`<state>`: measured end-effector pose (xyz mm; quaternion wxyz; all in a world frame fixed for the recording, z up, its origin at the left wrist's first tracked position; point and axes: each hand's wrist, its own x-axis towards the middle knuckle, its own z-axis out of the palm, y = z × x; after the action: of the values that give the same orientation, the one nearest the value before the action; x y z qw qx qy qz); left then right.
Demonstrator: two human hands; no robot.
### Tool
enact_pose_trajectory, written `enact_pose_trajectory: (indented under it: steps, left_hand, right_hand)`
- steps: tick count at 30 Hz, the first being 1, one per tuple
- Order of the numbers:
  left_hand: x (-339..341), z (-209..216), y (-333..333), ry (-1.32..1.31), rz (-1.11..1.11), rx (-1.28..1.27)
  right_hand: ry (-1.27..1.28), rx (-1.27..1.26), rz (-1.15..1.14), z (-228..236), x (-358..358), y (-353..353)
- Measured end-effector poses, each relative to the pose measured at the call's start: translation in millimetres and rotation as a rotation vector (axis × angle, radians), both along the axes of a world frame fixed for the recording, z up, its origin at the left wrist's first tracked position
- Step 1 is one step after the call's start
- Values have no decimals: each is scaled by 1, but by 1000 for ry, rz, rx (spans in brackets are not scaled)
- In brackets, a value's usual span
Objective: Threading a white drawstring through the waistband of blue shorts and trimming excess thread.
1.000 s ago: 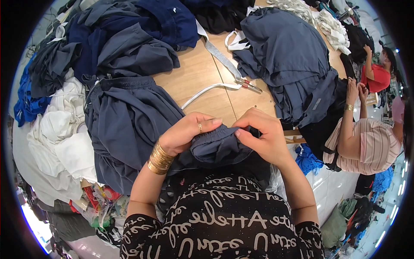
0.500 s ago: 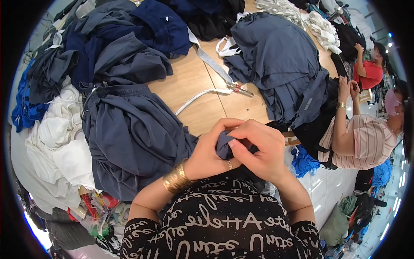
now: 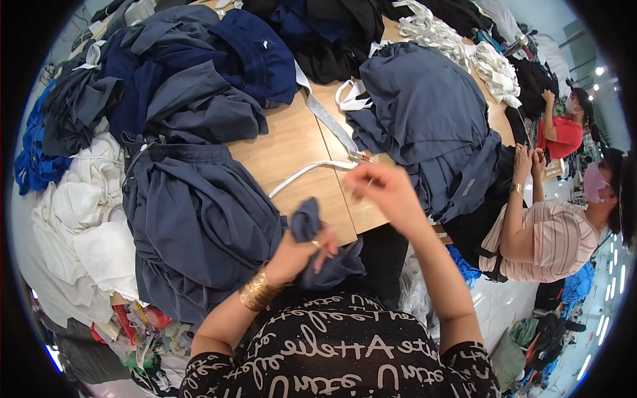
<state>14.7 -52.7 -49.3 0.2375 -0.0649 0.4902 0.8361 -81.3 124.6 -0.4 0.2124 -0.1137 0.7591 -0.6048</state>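
Note:
My left hand, a gold bracelet at its wrist, is closed around a bunched part of a dark grey-blue garment. Cloth pokes up above the fist and hangs below it. The garment's gathered elastic waistband lies to the left on the table. My right hand is over the table at the small metal snips with red on them. Motion smears its fingers, and whether they grip the snips is hidden. Beside the snips run a white cord and a grey strap.
A grey-blue garment pile stands right of the wooden table's bare patch. Navy clothes are heaped at the back left, white cloth at the far left. Two people work on the right, the nearer in a striped shirt.
My hands have parted. The right one let go of the cloth and moved forward to the snips; the left drew slightly left with the bunched cloth, which now shows more fully.

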Motion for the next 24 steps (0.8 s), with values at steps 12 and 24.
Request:
enact_pose_trajectory:
  steps: [12,24]
  left_hand:
    - [1,14,-45,20,230,155]
    - [0,13,-41,87,290,-47]
  right_hand:
    - [999,889,-447,-115,-184,-21]
    - [886,656,-431,-98,-174,-27]
